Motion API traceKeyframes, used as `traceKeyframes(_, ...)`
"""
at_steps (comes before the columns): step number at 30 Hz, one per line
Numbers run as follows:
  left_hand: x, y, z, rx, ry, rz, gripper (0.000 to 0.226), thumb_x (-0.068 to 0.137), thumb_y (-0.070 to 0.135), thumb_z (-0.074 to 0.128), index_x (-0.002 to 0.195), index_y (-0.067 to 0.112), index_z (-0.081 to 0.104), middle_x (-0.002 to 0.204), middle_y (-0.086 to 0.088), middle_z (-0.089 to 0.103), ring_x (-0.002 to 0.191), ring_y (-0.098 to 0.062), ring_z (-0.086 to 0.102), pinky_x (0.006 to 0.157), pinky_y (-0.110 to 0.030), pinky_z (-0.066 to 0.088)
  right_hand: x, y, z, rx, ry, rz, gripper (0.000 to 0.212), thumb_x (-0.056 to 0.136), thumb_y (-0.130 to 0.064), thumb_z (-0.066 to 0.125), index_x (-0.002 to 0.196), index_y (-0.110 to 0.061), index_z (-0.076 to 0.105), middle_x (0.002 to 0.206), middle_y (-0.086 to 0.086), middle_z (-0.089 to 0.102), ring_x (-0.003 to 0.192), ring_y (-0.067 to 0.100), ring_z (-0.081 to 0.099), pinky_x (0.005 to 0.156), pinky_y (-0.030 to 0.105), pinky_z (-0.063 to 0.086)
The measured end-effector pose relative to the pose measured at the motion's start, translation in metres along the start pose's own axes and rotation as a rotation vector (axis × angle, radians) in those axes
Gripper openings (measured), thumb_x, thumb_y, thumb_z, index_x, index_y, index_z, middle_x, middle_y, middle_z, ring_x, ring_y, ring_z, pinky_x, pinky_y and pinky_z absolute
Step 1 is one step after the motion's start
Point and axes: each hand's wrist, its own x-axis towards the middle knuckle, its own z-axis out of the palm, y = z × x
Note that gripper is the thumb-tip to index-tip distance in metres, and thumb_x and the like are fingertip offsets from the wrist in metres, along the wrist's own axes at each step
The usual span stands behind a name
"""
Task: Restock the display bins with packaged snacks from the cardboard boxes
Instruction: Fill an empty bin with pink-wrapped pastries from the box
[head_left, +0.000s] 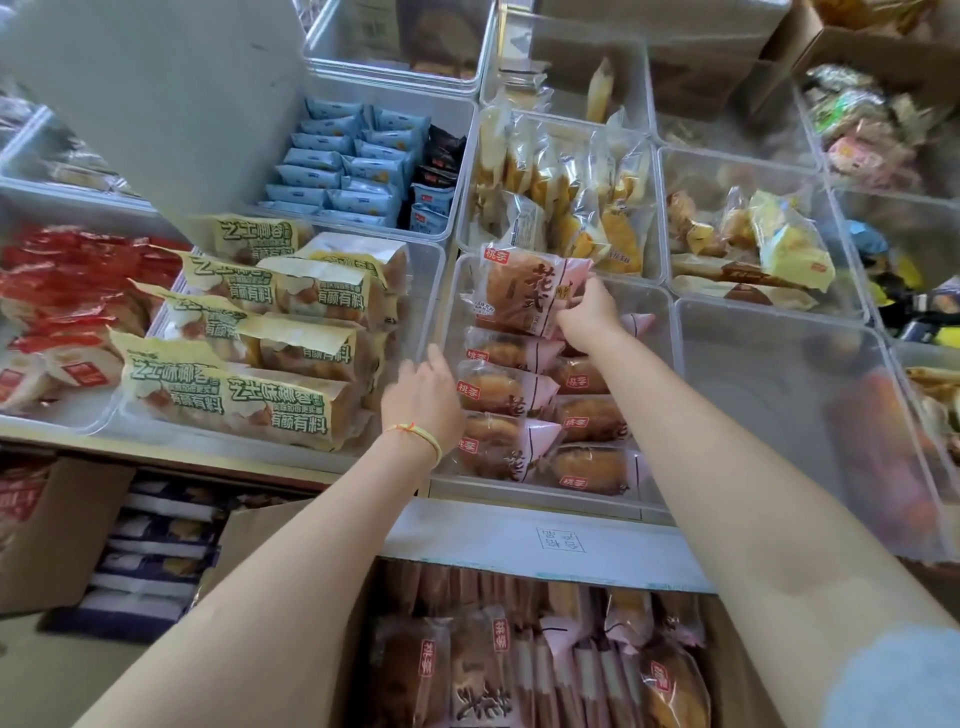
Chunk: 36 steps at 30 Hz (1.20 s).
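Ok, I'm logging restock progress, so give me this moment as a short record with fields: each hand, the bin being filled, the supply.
right hand: right hand grips a pink-and-clear wrapped bun packet at the bin's far end
left hand: left hand rests on the bin's left wall, holding nothing
bin: clear plastic display bin, two rows of like packets, not yet full
supply: open brown cardboard box below, holding more such packets

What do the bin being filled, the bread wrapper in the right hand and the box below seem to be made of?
Bin: clear rigid plastic, probably; contents show through its glossy walls.
Bread wrapper, held by the right hand: thin glossy plastic film, part clear, part pink print.
Box: brown matte cardboard, with a folded flap.
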Motion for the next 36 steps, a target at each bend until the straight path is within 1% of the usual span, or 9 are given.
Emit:
traceKeyframes(4,-0.005,0.000,-0.008,-0.052,-0.057,0.020,0.088,0.093,0.030,0.062,0.155,0.005,0.006,0.147,-0.012,0.044,0.138,-0.032,0.033,0.104,-0.043,0.040,-0.042,-0.006,-0.023,0.141,0.034,-0.042,0.045,0.098,-0.016,0.058,0.140,-0.016,0.042,0.114,0.000,0.055,0.073,0.001,0.049,0.047,0.006,0.037)
traceKeyframes(6,-0.013,-0.001,-0.016,-0.074,-0.043,0.080,0.078,0.094,0.023,0.056,0.156,0.010,0.010,0.151,-0.010,0.039,0.137,-0.034,0.033,0.107,-0.044,0.038,-0.073,-0.012,-0.033,0.184,0.052,-0.091,0.035,0.100,-0.018,0.055,0.133,-0.015,0.049,0.115,-0.001,0.056,0.069,-0.002,0.042,0.054,-0.001,0.034)
traceKeyframes(8,-0.028,-0.003,-0.022,-0.094,0.010,0.150,0.063,0.094,0.018,0.049,0.152,0.014,0.026,0.150,-0.008,0.039,0.135,-0.033,0.035,0.107,-0.044,0.040,-0.106,-0.013,-0.038,0.274,-0.017,-0.118,0.020,0.099,-0.016,0.053,0.119,-0.016,0.059,0.113,0.004,0.067,0.075,0.005,0.058,0.077,0.013,0.048)
traceKeyframes(11,-0.062,-0.005,-0.028,-0.306,0.160,0.257,0.040,0.092,0.015,0.051,0.132,0.015,0.056,0.131,-0.008,0.056,0.120,-0.029,0.048,0.098,-0.041,0.044,-0.167,0.001,-0.042,0.400,-0.279,-0.160,0.018,0.101,-0.013,0.050,0.102,-0.006,0.067,0.092,0.014,0.074,0.075,0.025,0.070,0.071,0.045,0.057)
traceKeyframes(18,-0.184,-0.007,-0.029,-0.965,0.212,0.314,0.018,0.082,0.026,0.055,0.075,0.018,0.071,0.056,0.006,0.061,0.055,-0.016,0.058,0.056,-0.030,0.049,-0.297,0.063,-0.036,0.340,-0.812,-0.037,0.029,0.103,-0.016,0.046,0.101,0.005,0.066,0.095,0.022,0.074,0.084,0.034,0.072,0.071,0.034,0.058)
traceKeyframes(24,-0.221,-0.016,0.016,-0.790,-0.057,0.279,0.026,0.082,0.027,0.055,0.063,0.013,0.065,0.056,-0.002,0.062,0.052,-0.016,0.057,0.062,-0.039,0.052,-0.311,0.130,0.051,-0.155,-0.658,0.174,0.027,0.098,-0.028,0.047,0.115,-0.011,0.059,0.112,0.011,0.065,0.098,0.026,0.065,0.088,0.037,0.055)
traceKeyframes(29,-0.224,-0.041,0.055,-0.683,-0.223,0.084,0.020,0.087,0.028,0.055,0.086,0.022,0.074,0.076,0.005,0.073,0.072,-0.015,0.067,0.078,-0.031,0.054,-0.325,0.166,0.103,-0.201,-0.479,0.296,0.073,0.091,-0.032,0.056,0.152,-0.010,0.022,0.148,0.010,0.041,0.124,0.027,0.052,0.089,0.032,0.047)
traceKeyframes(34,-0.232,-0.054,0.079,-0.685,-0.278,0.008,0.016,0.092,0.025,0.056,0.094,0.027,0.072,0.084,0.009,0.068,0.078,-0.013,0.062,0.073,-0.024,0.047,-0.338,0.197,0.132,-0.016,-0.462,0.438,0.026,0.086,-0.022,0.065,0.106,-0.007,0.059,0.086,0.001,0.060,0.072,0.015,0.056,0.067,0.026,0.046)
traceKeyframes(36,-0.235,-0.058,0.083,-0.692,-0.297,0.010,0.019,0.093,0.022,0.055,0.097,0.025,0.073,0.082,0.010,0.065,0.078,-0.013,0.061,0.072,-0.022,0.044,-0.341,0.202,0.135,0.012,-0.453,0.431,0.016,0.085,-0.027,0.070,0.084,-0.017,0.058,0.086,0.002,0.063,0.076,0.017,0.058,0.072,0.028,0.048)
